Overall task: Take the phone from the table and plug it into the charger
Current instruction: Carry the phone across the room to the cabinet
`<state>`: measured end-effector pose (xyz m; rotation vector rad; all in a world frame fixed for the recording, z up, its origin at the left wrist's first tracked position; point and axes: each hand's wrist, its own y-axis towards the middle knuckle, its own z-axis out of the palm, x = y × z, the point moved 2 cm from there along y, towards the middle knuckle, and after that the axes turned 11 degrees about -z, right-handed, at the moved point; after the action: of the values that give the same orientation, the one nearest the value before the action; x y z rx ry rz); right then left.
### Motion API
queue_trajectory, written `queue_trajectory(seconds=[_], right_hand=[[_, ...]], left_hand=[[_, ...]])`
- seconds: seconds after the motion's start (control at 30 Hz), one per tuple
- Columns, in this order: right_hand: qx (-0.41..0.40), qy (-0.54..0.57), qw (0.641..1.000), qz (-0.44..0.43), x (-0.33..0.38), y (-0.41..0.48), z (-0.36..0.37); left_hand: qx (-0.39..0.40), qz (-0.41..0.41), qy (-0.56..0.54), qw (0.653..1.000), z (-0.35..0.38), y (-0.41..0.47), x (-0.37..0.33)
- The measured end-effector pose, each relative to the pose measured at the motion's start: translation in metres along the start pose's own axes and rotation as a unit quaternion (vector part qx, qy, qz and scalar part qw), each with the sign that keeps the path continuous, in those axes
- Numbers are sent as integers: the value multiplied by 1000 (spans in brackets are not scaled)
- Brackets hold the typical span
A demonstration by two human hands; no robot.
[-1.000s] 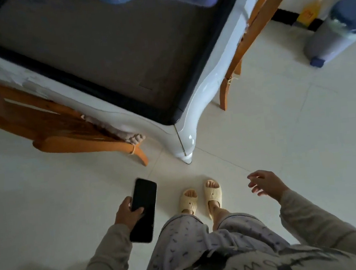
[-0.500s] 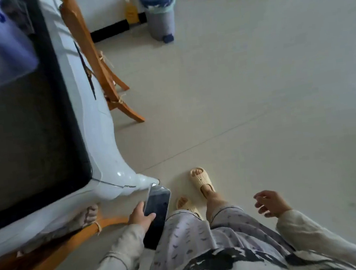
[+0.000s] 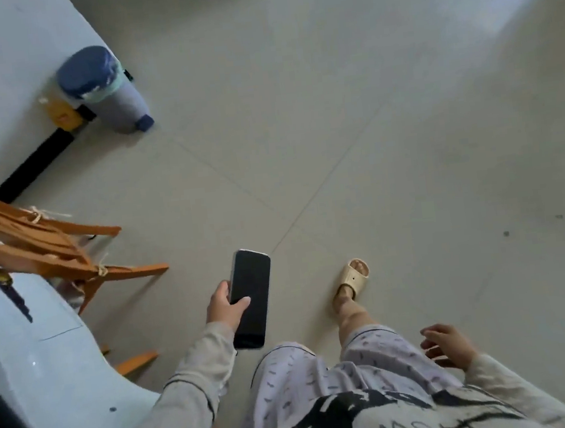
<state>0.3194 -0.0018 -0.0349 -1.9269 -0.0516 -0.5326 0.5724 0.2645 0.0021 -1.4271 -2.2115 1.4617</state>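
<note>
Dim, soft daylight; floor (image 3: 405, 131) glare top right; edges warped, blurred.

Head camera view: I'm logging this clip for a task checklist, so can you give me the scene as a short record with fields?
phone: dark screen up, held in the left hand, over the floor
left hand: closed around the phone's lower half
right hand: empty, fingers loosely curled at the person's side
table: pale corner at lower left
chair: wooden, beside the table
bin: blue-lidded, by the wall
charger: not in view
task stage: phone taken, not yet plugged in
</note>
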Motion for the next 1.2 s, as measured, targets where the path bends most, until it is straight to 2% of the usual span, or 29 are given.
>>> queue_trajectory(seconds=[0.2, 0.4, 0.6, 0.73, 0.93, 1.2], right_hand=[[20, 32, 999, -38, 92, 50, -39], [31, 60, 991, -117, 184, 83, -93], [16, 109, 983, -144, 245, 116, -133], [-4, 118, 985, -122, 281, 151, -151], [-47, 130, 990, -31, 332, 198, -182], [-96, 188, 977, 34, 390, 226, -218]], left_hand=[[11, -54, 24, 998, 29, 29, -61], [23, -37, 66, 997, 48, 57, -128], [23, -41, 53, 997, 53, 94, -198], [14, -51, 49, 997, 56, 134, -256], [11, -32, 77, 996, 63, 191, -384], [80, 79, 147, 983, 79, 222, -570]])
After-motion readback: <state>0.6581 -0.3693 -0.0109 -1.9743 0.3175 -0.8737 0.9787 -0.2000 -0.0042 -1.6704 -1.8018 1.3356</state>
